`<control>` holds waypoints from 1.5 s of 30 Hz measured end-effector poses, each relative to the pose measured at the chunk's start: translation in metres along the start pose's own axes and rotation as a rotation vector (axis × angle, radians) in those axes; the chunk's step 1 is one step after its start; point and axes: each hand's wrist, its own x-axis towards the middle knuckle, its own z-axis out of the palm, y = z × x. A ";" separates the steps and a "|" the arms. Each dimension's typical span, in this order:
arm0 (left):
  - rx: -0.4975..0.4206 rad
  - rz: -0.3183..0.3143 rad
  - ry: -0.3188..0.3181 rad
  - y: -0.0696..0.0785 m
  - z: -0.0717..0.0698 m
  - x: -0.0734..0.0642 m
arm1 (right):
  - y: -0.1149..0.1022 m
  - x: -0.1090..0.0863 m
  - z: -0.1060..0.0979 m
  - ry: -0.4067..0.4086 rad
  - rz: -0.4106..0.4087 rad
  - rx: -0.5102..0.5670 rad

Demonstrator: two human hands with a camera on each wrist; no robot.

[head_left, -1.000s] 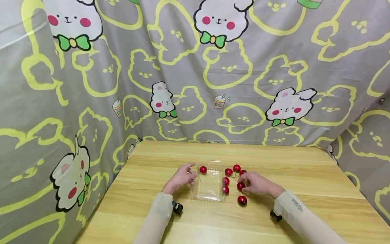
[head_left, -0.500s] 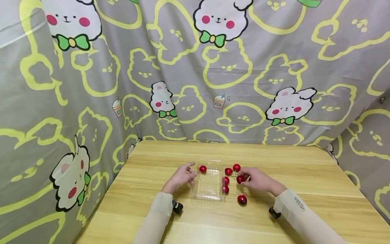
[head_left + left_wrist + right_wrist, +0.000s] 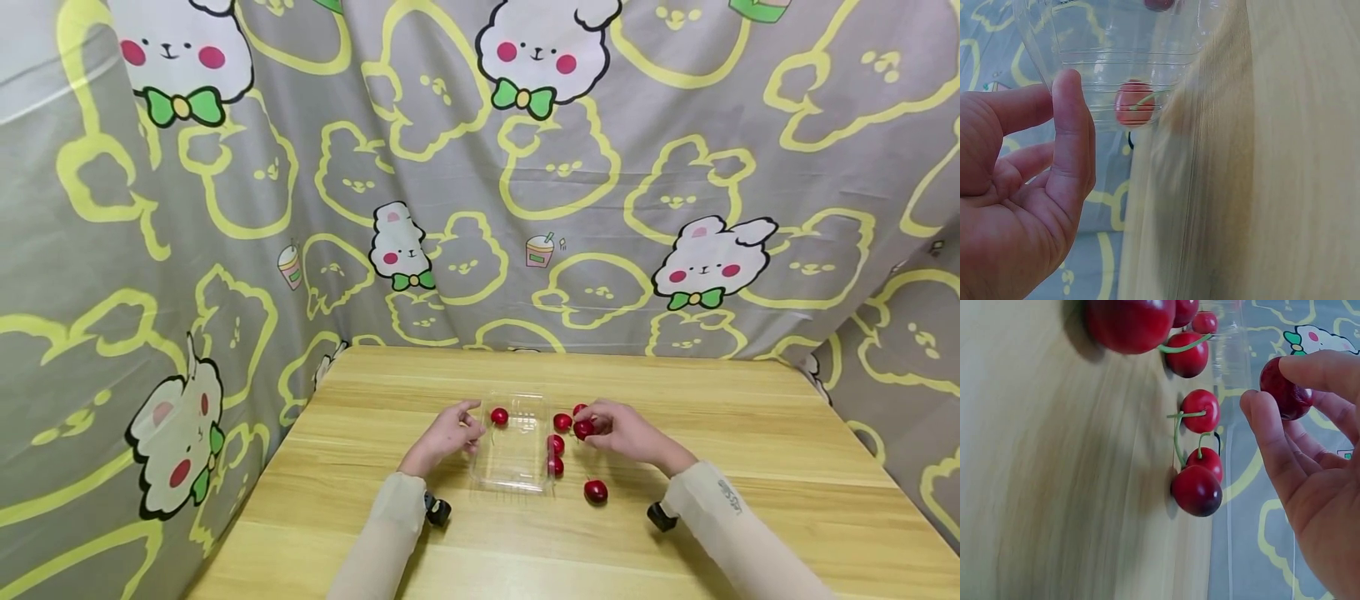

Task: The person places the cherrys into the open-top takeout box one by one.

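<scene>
A clear plastic box (image 3: 513, 467) stands on the wooden table with one red cherry (image 3: 499, 416) inside, near its far left corner. My left hand (image 3: 448, 435) is at the box's left side, fingers loosely bent; in the left wrist view its fingertips are at the clear wall, though contact is hard to tell. My right hand (image 3: 628, 433) pinches a dark red cherry (image 3: 1285, 389) between thumb and fingers, lifted off the table to the right of the box. Several loose cherries lie there, among them one with a green stem (image 3: 1200, 411) and a dark-tipped one (image 3: 1197, 490).
Two cherries (image 3: 556, 445) lie against the box's right wall. Another cherry (image 3: 596, 492) is apart, closer to the front. A patterned grey curtain (image 3: 585, 208) hangs behind and at the sides of the table (image 3: 735, 417).
My right hand has lifted a cherry off the table and carried it a little away from me and leftward, towards the box. The left hand and the box have stayed in place.
</scene>
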 end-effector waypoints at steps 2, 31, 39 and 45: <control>-0.001 -0.004 0.001 0.000 0.000 0.000 | -0.001 0.001 0.001 0.013 -0.001 0.017; -0.005 -0.004 0.013 0.003 0.001 0.000 | -0.021 0.024 0.008 0.009 0.071 0.037; -0.005 0.001 0.008 0.002 0.001 0.001 | -0.027 0.030 0.010 -0.032 0.028 0.089; -0.009 0.003 0.001 0.001 0.001 0.000 | -0.033 0.033 0.011 -0.056 0.020 0.164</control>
